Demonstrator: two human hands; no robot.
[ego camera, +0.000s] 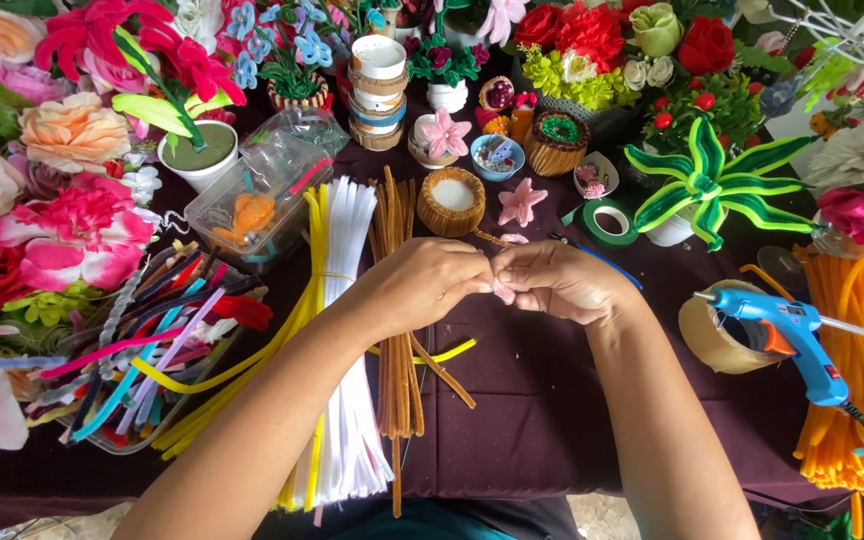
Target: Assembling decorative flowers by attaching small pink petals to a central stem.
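Left hand (432,285) and right hand (557,282) met fingertip to fingertip at table centre; small pink piece (503,291) pinched between both, fingers curled shut. Piece mostly hidden, axis not discernible. Forearms angled inward from near edge. Bare purple cloth (542,400) beneath. Brown stems (399,300) just left, glue gun (792,335) right, both running near-to-far. Flowers crowded along far edge.

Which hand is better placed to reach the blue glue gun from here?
Right hand, probably: the blue glue gun lies on its side of the table, with nothing between. The left hand would have to cross over. Both pinch a small pink piece.
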